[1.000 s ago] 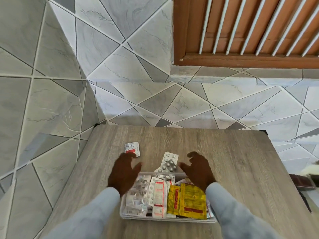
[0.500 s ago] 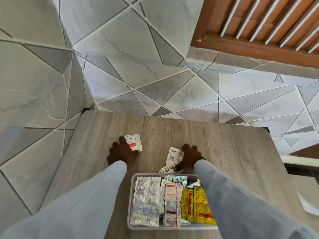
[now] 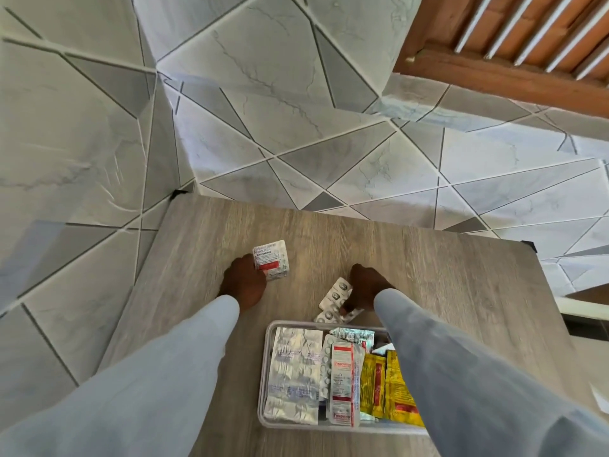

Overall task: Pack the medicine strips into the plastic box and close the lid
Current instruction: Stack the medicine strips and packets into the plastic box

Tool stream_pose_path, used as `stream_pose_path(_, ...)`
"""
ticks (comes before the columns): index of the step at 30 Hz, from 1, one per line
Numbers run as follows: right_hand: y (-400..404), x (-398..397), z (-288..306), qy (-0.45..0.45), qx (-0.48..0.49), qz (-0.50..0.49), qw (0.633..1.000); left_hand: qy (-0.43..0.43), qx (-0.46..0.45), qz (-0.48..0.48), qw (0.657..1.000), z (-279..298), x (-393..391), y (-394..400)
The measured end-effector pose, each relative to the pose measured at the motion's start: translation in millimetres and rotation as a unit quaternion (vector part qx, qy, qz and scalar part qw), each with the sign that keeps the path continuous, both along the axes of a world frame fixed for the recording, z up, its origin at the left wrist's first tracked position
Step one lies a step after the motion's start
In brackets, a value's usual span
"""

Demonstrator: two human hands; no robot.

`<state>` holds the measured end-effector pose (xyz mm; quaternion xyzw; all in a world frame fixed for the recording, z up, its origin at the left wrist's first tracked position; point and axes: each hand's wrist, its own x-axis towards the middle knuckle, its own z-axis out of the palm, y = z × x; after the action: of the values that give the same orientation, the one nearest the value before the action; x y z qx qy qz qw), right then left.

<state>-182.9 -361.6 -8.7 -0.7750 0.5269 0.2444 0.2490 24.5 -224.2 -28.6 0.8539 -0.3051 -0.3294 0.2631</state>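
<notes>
Wood-grain table in grey-brown laminate, black corner caps, pushed against the wall. Walls tiled in white and grey marble-look angular shapes with pale grout, meeting in a corner on the left. Brown wooden window frame top right with white bars. Daylight, bright and even.

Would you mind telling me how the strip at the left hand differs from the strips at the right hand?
The red-banded strip is squarish with printed foil up; the blister strips are longer, pills showing. The left hand holds one, the right hand several. All remain outside the plastic box.
</notes>
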Motion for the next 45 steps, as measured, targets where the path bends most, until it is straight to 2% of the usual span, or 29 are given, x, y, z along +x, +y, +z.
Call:
stream_pose_path(5, 2, -2, -1, -0.017, 0.001, -0.036, 0.999, 0.032, -0.038, 0.008, 0.999, 14, -1, 21)
stream_pose_path(7, 4, -6, 0, -0.066, 0.012, -0.065, 0.996, 0.023, -0.039, 0.019, 0.999, 18, 2, 30)
stream_pose_path(9, 6, -10, 3, -0.151, 0.013, -0.117, 0.981, 0.014, -0.059, 0.029, 0.998, 24, 5, 36)
stream_pose_path(14, -1, -36, 41, -0.383, -0.065, -0.278, 0.879, 0.064, -0.147, 0.059, 0.985, 43, 8, 51)
stream_pose_path(17, 12, -65, 81, -0.478, -0.070, -0.345, 0.805, 0.113, -0.185, 0.048, 0.975, 65, -2, 58)
stream_pose_path(19, 39, -85, 97, -0.507, -0.049, -0.359, 0.782, 0.181, -0.203, 0.019, 0.962, 80, -18, 65)
stream_pose_path(21, 77, -107, 100, -0.506, -0.033, -0.346, 0.790, 0.225, -0.192, -0.030, 0.955, 85, -39, 77)
stream_pose_path(23, 114, -126, 92, -0.489, -0.024, -0.354, 0.797, 0.212, -0.158, -0.086, 0.961, 79, -60, 92)
stream_pose_path(28, 167, -154, 61, -0.469, 0.007, -0.401, 0.787, 0.112, -0.080, -0.133, 0.982, 60, -89, 123)
stream_pose_path(30, 171, -156, 51, -0.459, -0.001, -0.398, 0.795, 0.031, -0.044, -0.166, 0.985, 59, -92, 129)
stream_pose_path(33, 169, -155, 42, -0.413, -0.047, -0.350, 0.839, -0.075, 0.009, -0.209, 0.975, 65, -100, 134)
stream_pose_path(36, 164, -155, 35, -0.398, -0.065, -0.308, 0.862, -0.138, 0.023, -0.216, 0.966, 72, -111, 132)
stream_pose_path(38, 160, -156, 35, -0.337, -0.110, -0.237, 0.905, -0.156, 0.018, -0.221, 0.962, 74, -119, 132)
stream_pose_path(39, 160, -158, 39, -0.274, -0.147, -0.180, 0.933, -0.155, 0.016, -0.218, 0.963, 74, -123, 133)
stream_pose_path(40, 160, -162, 38, -0.238, -0.189, -0.126, 0.944, -0.151, 0.013, -0.212, 0.965, 75, -127, 135)
stream_pose_path(42, 161, -168, 38, -0.229, -0.185, -0.097, 0.951, -0.153, -0.002, -0.208, 0.966, 74, -134, 139)
stream_pose_path(45, 168, -173, 34, -0.242, -0.128, -0.074, 0.959, -0.164, -0.005, -0.212, 0.963, 72, -140, 147)
